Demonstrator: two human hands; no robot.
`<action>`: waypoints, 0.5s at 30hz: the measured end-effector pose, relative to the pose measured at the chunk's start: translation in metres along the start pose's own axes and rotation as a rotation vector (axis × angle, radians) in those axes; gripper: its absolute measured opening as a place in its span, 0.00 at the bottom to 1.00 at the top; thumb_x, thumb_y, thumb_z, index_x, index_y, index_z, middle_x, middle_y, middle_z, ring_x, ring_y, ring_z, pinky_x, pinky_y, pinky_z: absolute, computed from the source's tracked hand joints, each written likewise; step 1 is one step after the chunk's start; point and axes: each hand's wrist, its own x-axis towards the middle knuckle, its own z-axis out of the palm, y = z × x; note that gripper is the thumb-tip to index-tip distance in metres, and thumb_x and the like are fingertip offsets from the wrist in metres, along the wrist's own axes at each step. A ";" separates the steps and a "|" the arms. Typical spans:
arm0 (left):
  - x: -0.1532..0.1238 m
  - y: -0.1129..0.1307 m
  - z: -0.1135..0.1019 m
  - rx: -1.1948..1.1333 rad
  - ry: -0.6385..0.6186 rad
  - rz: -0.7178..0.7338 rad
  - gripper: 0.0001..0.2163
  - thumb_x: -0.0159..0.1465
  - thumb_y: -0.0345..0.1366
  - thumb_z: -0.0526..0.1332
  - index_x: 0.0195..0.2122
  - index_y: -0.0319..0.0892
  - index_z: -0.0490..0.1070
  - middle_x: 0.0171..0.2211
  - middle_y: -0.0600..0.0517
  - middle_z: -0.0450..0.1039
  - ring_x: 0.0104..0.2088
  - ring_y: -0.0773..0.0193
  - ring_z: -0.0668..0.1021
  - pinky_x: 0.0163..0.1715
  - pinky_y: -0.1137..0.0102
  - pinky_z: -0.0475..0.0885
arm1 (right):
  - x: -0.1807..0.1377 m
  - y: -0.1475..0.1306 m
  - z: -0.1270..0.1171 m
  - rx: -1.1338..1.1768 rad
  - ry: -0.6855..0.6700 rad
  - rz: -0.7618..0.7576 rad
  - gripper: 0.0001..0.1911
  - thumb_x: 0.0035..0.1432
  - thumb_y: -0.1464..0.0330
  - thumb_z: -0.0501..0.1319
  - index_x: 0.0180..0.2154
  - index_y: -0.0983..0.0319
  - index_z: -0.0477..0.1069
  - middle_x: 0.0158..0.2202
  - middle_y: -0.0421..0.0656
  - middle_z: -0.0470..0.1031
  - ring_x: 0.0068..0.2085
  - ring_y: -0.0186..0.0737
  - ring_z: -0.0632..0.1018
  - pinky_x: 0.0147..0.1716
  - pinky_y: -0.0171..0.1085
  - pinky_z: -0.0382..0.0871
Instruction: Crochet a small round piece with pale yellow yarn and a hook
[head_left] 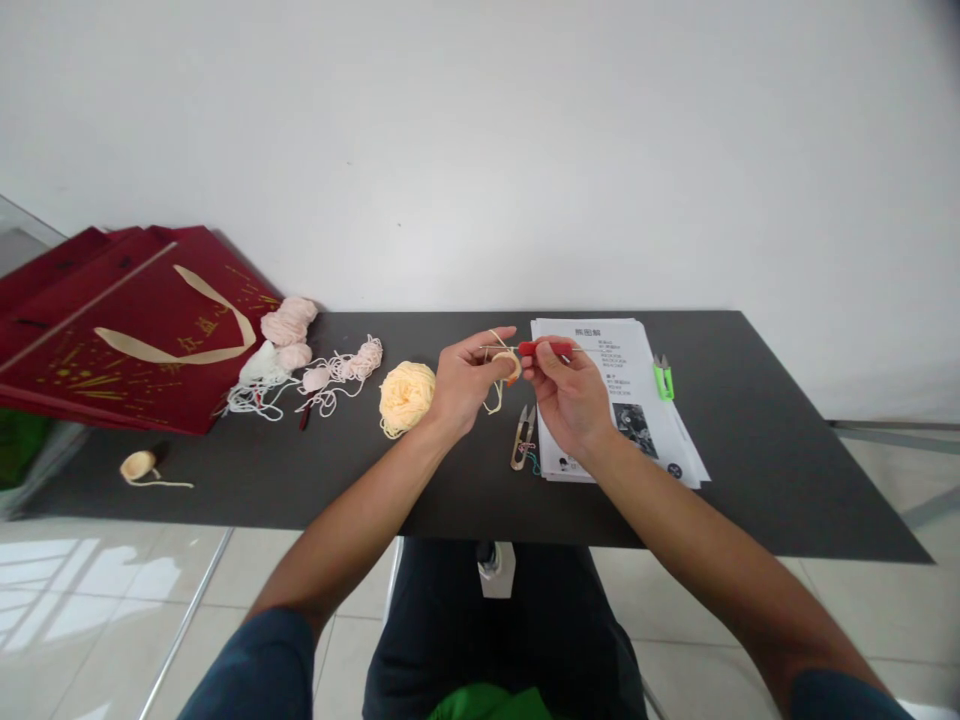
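Observation:
Pinched in my left hand (466, 378) is a small piece of pale yellow crochet work (511, 366), and a strand of the yarn loops over the raised index finger. My right hand (571, 395) grips a crochet hook (546, 349) by its red handle; the thin metal shaft points left, to the work at my left fingertips. A ball of pale yellow yarn (407, 396) lies just left of my left hand. Below the hands, thread snips (523, 440) rest on the dark table beside the printed sheets (589, 470).
Dark red gift bags (142, 330) fill the table's left end. Near them are pink and white yarn bundles (289, 322). A small cream crocheted piece (139, 465) with a yarn tail sits at the front left. Green-handled snips (663, 378) lie at the papers' right edge.

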 end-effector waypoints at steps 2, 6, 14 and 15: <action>0.007 0.001 0.004 -0.024 0.005 0.012 0.27 0.49 0.27 0.73 0.53 0.39 0.80 0.27 0.56 0.79 0.27 0.70 0.78 0.35 0.71 0.73 | 0.007 -0.002 0.003 -0.010 -0.001 -0.005 0.14 0.52 0.63 0.78 0.35 0.59 0.77 0.33 0.38 0.83 0.32 0.30 0.81 0.31 0.29 0.78; 0.018 -0.004 0.008 -0.047 0.022 0.031 0.28 0.49 0.26 0.72 0.54 0.39 0.79 0.26 0.57 0.77 0.26 0.71 0.77 0.32 0.73 0.71 | 0.018 -0.001 0.007 -0.009 0.011 -0.051 0.16 0.48 0.66 0.80 0.33 0.59 0.75 0.31 0.36 0.81 0.30 0.29 0.78 0.30 0.30 0.74; 0.012 -0.022 0.000 -0.031 0.004 0.043 0.17 0.52 0.33 0.76 0.44 0.40 0.82 0.29 0.54 0.80 0.29 0.68 0.78 0.36 0.71 0.74 | 0.017 0.011 -0.006 -0.070 0.033 -0.064 0.13 0.51 0.63 0.77 0.34 0.59 0.77 0.31 0.37 0.80 0.30 0.30 0.75 0.32 0.34 0.73; 0.010 -0.022 -0.001 -0.024 0.009 0.042 0.18 0.53 0.34 0.76 0.45 0.40 0.82 0.30 0.54 0.79 0.30 0.68 0.79 0.36 0.71 0.74 | 0.016 0.012 -0.007 -0.082 0.029 -0.069 0.13 0.52 0.62 0.77 0.33 0.59 0.77 0.32 0.37 0.80 0.30 0.31 0.76 0.33 0.35 0.73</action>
